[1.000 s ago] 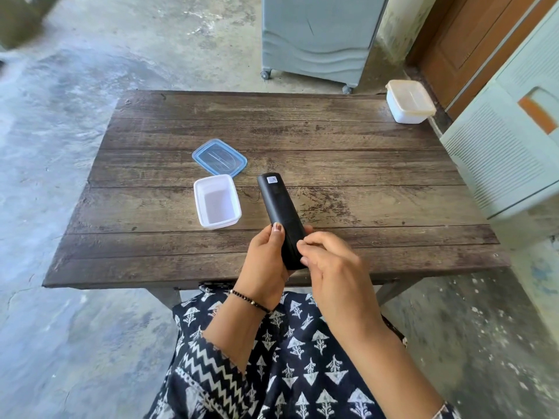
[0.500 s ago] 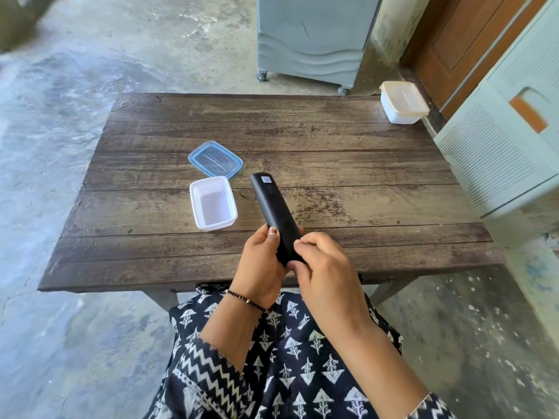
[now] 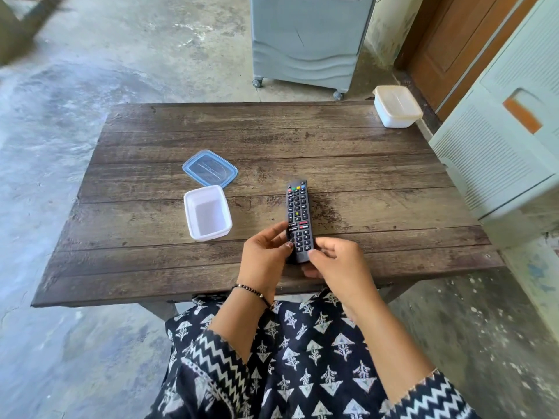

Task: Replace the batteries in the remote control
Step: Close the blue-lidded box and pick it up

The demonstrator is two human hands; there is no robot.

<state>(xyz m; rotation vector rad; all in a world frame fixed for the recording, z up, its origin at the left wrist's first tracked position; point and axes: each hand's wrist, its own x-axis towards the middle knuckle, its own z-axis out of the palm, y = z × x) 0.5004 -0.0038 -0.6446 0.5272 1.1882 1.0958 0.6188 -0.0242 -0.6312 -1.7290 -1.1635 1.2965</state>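
Black plastic remote control (image 3: pixel 298 219), judged light, stiff and slick, pointed to 12 o'clock; both hands' fingers (image 3: pixel 279 237) pinched its near end.

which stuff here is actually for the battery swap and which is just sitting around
Part of the job:
- black remote control, buttons up, held at its near end
- left hand and right hand, both gripping it

Just lying about, as far as the view shows:
- open white plastic tub
- blue-rimmed clear lid
- lidded white tub at the far right corner
- wooden plank table
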